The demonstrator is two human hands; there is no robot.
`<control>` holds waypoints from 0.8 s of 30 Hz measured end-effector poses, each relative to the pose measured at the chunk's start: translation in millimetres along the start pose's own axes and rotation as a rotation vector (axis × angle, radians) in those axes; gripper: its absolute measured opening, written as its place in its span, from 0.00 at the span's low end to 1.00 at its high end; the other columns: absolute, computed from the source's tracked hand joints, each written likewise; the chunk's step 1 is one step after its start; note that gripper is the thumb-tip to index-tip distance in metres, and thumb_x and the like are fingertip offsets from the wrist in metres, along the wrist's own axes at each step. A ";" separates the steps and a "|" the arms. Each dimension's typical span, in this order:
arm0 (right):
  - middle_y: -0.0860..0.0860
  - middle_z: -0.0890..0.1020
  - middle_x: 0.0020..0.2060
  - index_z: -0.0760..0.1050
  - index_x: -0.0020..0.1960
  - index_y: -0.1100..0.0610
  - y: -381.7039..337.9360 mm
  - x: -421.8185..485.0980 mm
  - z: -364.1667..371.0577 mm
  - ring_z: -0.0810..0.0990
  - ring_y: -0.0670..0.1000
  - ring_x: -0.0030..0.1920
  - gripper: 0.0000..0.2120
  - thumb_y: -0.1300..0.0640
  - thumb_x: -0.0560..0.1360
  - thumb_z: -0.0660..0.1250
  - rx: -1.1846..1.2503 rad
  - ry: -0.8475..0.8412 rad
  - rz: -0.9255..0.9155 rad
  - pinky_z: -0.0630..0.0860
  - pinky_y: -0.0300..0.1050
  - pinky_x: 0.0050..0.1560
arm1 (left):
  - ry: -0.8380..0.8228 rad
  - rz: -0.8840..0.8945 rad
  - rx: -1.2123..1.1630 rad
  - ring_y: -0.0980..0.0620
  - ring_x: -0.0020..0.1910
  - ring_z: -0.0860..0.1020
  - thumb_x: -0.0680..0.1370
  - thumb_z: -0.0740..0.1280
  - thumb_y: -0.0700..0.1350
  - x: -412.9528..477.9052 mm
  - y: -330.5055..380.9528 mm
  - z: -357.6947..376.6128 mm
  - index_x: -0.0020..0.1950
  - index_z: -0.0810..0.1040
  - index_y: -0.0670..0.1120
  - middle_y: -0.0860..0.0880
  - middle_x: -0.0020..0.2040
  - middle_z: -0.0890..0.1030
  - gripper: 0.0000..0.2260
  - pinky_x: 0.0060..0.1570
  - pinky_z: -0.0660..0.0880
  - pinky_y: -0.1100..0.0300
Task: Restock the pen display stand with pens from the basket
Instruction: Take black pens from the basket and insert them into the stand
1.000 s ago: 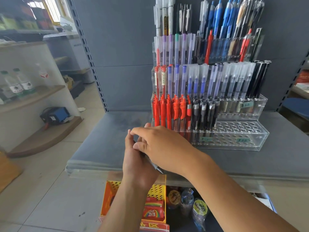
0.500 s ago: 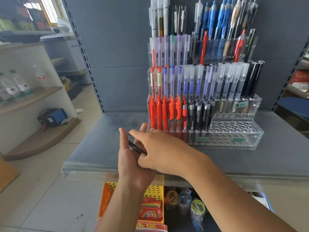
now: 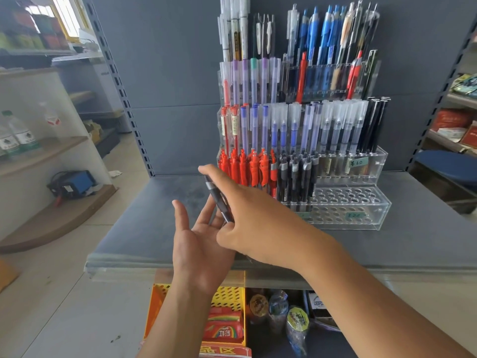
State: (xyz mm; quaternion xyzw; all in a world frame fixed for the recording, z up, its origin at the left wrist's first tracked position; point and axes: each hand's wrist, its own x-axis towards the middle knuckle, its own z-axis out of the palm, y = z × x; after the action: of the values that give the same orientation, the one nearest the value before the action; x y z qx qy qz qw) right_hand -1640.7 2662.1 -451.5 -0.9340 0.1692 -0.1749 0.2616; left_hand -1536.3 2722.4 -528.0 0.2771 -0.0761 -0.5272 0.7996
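Head view. Pinched one black pen [image 3: 219,202] between thumb and fingers [image 3: 214,174] of the right hand [image 3: 258,223], its top angled up and away. Held the left hand [image 3: 198,244] flat just beneath, fingers straight, gripping nothing, above the surface [image 3: 144,228] near its front edge. Judged the step as carrying a pen to the pen display stand [image 3: 374,218], set toward the surface's back edge. Next called for turning the pen upright and lowering it into a free hole in the front tier, right of the black row. Counted one pen in hand and one stand of four tiers; in the front tier roughly six red pens [image 3: 244,169] and about five black pens [image 3: 296,174].
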 end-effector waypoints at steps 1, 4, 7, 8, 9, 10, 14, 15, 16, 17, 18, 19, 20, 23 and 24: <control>0.42 0.72 0.36 0.47 0.77 0.37 -0.8 -2.3 -2.8 0.75 0.43 0.31 0.43 0.62 0.75 0.68 0.033 0.020 -0.011 0.73 0.39 0.31 | 0.004 0.004 -0.003 0.35 0.67 0.77 0.76 0.57 0.71 0.8 -0.3 0.0 0.72 0.73 0.46 0.41 0.67 0.80 0.36 0.74 0.64 0.37; 0.47 0.75 0.35 0.50 0.76 0.36 -1.3 -10.2 -13.4 0.75 0.45 0.28 0.43 0.63 0.75 0.69 0.137 0.101 -0.047 0.75 0.40 0.30 | 0.029 0.010 -0.032 0.35 0.69 0.75 0.74 0.61 0.71 2.8 -1.2 -0.5 0.73 0.73 0.46 0.41 0.71 0.76 0.37 0.75 0.63 0.38; 0.55 0.78 0.41 0.54 0.76 0.36 3.1 -18.0 -30.1 0.78 0.56 0.30 0.41 0.66 0.74 0.68 0.264 0.234 -0.067 0.78 0.52 0.27 | 0.098 0.050 -0.041 0.41 0.66 0.78 0.77 0.60 0.69 3.4 -1.5 1.5 0.70 0.77 0.46 0.43 0.68 0.79 0.33 0.71 0.68 0.41; 0.57 0.78 0.43 0.55 0.76 0.36 6.5 -20.9 -36.9 0.78 0.58 0.29 0.42 0.68 0.74 0.68 0.300 0.288 -0.066 0.77 0.54 0.26 | 0.117 0.066 -0.031 0.44 0.62 0.81 0.78 0.59 0.69 2.9 -1.4 2.8 0.69 0.78 0.46 0.44 0.64 0.82 0.31 0.66 0.72 0.43; 0.59 0.78 0.43 0.56 0.76 0.36 10.7 -23.8 -43.7 0.78 0.59 0.28 0.42 0.69 0.74 0.67 0.326 0.348 -0.059 0.77 0.54 0.25 | 0.130 0.077 -0.018 0.46 0.56 0.84 0.79 0.58 0.68 2.5 -1.7 4.0 0.68 0.79 0.47 0.46 0.59 0.84 0.30 0.60 0.74 0.46; 0.58 0.78 0.44 0.56 0.76 0.36 16.0 -26.7 -50.5 0.77 0.57 0.26 0.43 0.70 0.74 0.67 0.340 0.409 -0.048 0.76 0.50 0.23 | 0.139 0.083 -0.007 0.48 0.51 0.85 0.79 0.57 0.68 2.4 -2.1 4.5 0.67 0.79 0.47 0.47 0.55 0.85 0.30 0.56 0.75 0.47; 0.50 0.77 0.48 0.57 0.76 0.36 46.6 -36.3 -71.4 0.73 0.49 0.25 0.42 0.71 0.74 0.65 0.341 0.629 -0.005 0.72 0.39 0.26 | 0.141 0.083 0.023 0.49 0.47 0.86 0.80 0.57 0.67 2.6 -3.0 4.7 0.67 0.79 0.48 0.49 0.51 0.86 0.28 0.53 0.73 0.49; 0.48 0.76 0.47 0.57 0.76 0.38 54.6 -37.9 -75.2 0.72 0.51 0.25 0.41 0.71 0.74 0.65 0.325 0.672 0.013 0.70 0.39 0.26 | 0.137 0.083 0.027 0.50 0.47 0.86 0.80 0.56 0.67 3.2 -3.0 4.0 0.68 0.78 0.48 0.49 0.52 0.86 0.28 0.53 0.73 0.49; 0.50 0.76 0.45 0.57 0.77 0.38 61.5 -39.8 -78.1 0.71 0.53 0.25 0.41 0.70 0.75 0.65 0.312 0.705 0.033 0.69 0.40 0.26 | 0.130 0.083 0.029 0.50 0.47 0.86 0.80 0.56 0.67 3.5 -3.1 3.4 0.68 0.78 0.49 0.50 0.52 0.86 0.28 0.53 0.73 0.49; 0.51 0.77 0.44 0.57 0.77 0.38 68.0 -41.6 -79.3 0.70 0.54 0.25 0.41 0.70 0.75 0.64 0.303 0.729 0.056 0.69 0.40 0.26 | 0.126 0.083 0.029 0.50 0.47 0.86 0.80 0.56 0.67 3.8 -3.5 3.1 0.68 0.78 0.49 0.50 0.52 0.86 0.28 0.53 0.73 0.49; 0.54 0.77 0.41 0.57 0.77 0.37 73.7 -43.2 -79.0 0.69 0.55 0.25 0.40 0.70 0.75 0.64 0.294 0.742 0.078 0.68 0.41 0.26 | 0.125 0.083 0.030 0.50 0.47 0.86 0.81 0.56 0.66 4.3 -3.8 3.0 0.68 0.78 0.49 0.50 0.52 0.86 0.28 0.53 0.73 0.49; 0.56 0.75 0.39 0.57 0.76 0.36 78.8 -44.4 -76.9 0.68 0.55 0.25 0.40 0.69 0.75 0.64 0.282 0.745 0.101 0.68 0.43 0.27 | 0.127 0.084 0.032 0.50 0.47 0.86 0.81 0.56 0.66 4.6 -4.0 3.1 0.68 0.78 0.49 0.50 0.52 0.86 0.28 0.53 0.73 0.49; 0.55 0.73 0.37 0.57 0.76 0.35 83.9 -45.0 -73.3 0.68 0.54 0.26 0.40 0.69 0.75 0.64 0.269 0.740 0.123 0.68 0.45 0.27 | 0.130 0.084 0.030 0.50 0.47 0.86 0.81 0.56 0.66 4.7 -4.2 3.5 0.68 0.78 0.49 0.50 0.52 0.86 0.27 0.53 0.73 0.49; 0.50 0.73 0.41 0.56 0.74 0.31 98.0 -44.3 -60.8 0.69 0.49 0.28 0.40 0.66 0.76 0.65 0.247 0.707 0.166 0.68 0.47 0.29 | 0.140 0.080 0.019 0.50 0.48 0.86 0.80 0.57 0.66 5.3 -4.0 4.2 0.67 0.79 0.49 0.50 0.54 0.86 0.27 0.56 0.74 0.48; 0.50 0.74 0.44 0.55 0.74 0.31 100.9 -43.8 -58.0 0.69 0.49 0.29 0.41 0.66 0.76 0.65 0.243 0.696 0.171 0.69 0.45 0.30 | 0.143 0.080 0.017 0.50 0.49 0.86 0.80 0.57 0.66 5.1 -4.1 4.7 0.67 0.79 0.49 0.50 0.55 0.85 0.27 0.58 0.74 0.48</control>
State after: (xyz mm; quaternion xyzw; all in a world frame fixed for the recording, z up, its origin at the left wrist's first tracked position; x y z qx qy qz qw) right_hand -1726.1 2573.8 -470.7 -0.7633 0.3035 -0.4779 0.3111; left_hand -1539.3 2714.9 -527.1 0.3178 -0.0342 -0.4730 0.8210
